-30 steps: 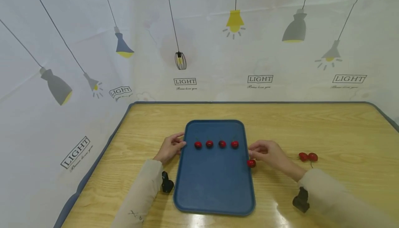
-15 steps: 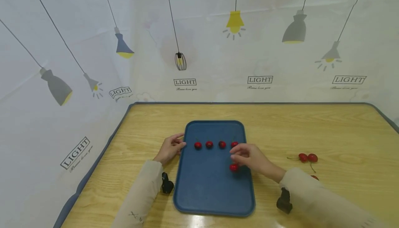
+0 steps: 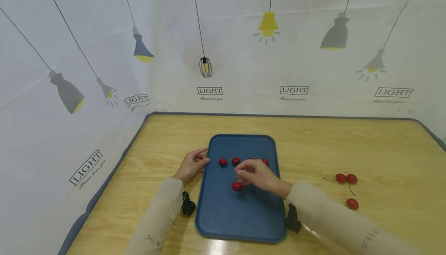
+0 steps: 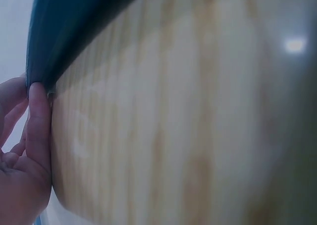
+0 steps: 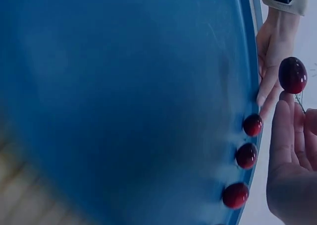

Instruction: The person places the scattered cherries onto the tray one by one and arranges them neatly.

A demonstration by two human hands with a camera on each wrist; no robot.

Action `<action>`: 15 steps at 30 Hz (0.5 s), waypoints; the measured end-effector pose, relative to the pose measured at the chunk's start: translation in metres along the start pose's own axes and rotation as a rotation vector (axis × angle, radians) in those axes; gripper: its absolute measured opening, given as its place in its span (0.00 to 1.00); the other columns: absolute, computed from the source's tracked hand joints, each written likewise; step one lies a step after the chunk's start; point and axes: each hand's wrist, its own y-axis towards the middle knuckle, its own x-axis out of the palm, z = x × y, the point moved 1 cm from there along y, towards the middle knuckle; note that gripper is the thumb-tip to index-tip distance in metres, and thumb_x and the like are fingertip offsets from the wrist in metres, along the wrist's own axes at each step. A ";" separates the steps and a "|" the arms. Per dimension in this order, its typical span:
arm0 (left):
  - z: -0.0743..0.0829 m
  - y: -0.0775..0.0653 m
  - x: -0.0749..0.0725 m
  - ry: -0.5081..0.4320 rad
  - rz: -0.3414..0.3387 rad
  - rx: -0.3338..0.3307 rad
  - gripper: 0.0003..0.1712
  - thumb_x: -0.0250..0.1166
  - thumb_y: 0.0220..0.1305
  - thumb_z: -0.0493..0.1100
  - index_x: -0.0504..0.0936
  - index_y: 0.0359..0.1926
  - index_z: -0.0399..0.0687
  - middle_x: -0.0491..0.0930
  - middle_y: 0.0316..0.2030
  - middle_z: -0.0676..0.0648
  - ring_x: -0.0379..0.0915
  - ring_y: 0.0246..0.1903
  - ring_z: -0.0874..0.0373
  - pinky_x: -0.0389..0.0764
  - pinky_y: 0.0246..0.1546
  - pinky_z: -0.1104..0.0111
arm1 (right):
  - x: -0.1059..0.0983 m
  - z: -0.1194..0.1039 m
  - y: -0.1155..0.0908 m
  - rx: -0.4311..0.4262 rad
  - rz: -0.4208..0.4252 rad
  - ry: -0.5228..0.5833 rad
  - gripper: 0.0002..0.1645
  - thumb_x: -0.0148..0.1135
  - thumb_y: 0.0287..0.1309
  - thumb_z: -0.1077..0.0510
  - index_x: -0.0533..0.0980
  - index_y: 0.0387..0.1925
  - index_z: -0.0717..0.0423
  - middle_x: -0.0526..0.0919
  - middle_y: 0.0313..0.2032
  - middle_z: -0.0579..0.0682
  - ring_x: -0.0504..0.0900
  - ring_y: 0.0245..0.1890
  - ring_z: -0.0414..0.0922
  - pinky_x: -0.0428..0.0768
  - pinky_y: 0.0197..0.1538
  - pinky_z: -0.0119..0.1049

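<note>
My right hand [image 3: 259, 175] is over the middle of the blue tray [image 3: 240, 224], pinching a red cherry [image 3: 237, 186] by its stem. In the right wrist view the stem shows between thumb and fingers, with the cherry [image 5: 292, 75] beyond the fingertips. A row of several cherries [image 3: 223, 162] lies across the upper part of the tray, partly covered by the right hand. At the tray's left edge my left hand [image 3: 191, 166] rests with thumb and forefinger touching the rim. The left wrist view shows its thumb [image 4: 38, 121] against the tray's edge [image 4: 44, 51].
Right of the tray, two cherries [image 3: 346, 178] lie side by side on the wooden table [image 3: 313, 142], with another cherry [image 3: 352, 204] nearer me. A pale curtain [image 3: 240, 53] printed with hanging lamps surrounds the table's back and left side.
The right hand has carried its cherry leftward from the tray's right edge to the middle of the tray. The left hand stays at the left rim. The view has shifted slightly.
</note>
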 end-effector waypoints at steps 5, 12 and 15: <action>0.000 0.001 -0.001 0.017 0.018 -0.050 0.25 0.59 0.59 0.37 0.68 0.59 0.43 0.73 0.37 0.40 0.71 0.28 0.56 0.78 0.26 0.65 | 0.014 0.000 0.013 0.028 -0.002 0.006 0.13 0.56 0.56 0.64 0.73 0.39 0.74 0.79 0.31 0.60 0.81 0.28 0.46 0.80 0.32 0.38; 0.004 0.002 0.001 0.017 0.040 -0.100 0.25 0.59 0.58 0.35 0.68 0.59 0.40 0.73 0.38 0.39 0.70 0.26 0.58 0.77 0.23 0.67 | 0.029 0.002 0.025 0.131 0.050 0.055 0.11 0.55 0.56 0.66 0.74 0.38 0.73 0.80 0.30 0.58 0.81 0.29 0.46 0.79 0.34 0.38; 0.003 0.003 0.002 0.009 0.043 -0.114 0.26 0.59 0.58 0.35 0.68 0.59 0.42 0.73 0.37 0.41 0.69 0.26 0.59 0.77 0.23 0.68 | 0.035 0.003 0.029 0.168 0.090 0.062 0.10 0.55 0.56 0.67 0.74 0.38 0.72 0.80 0.30 0.57 0.81 0.29 0.46 0.79 0.34 0.38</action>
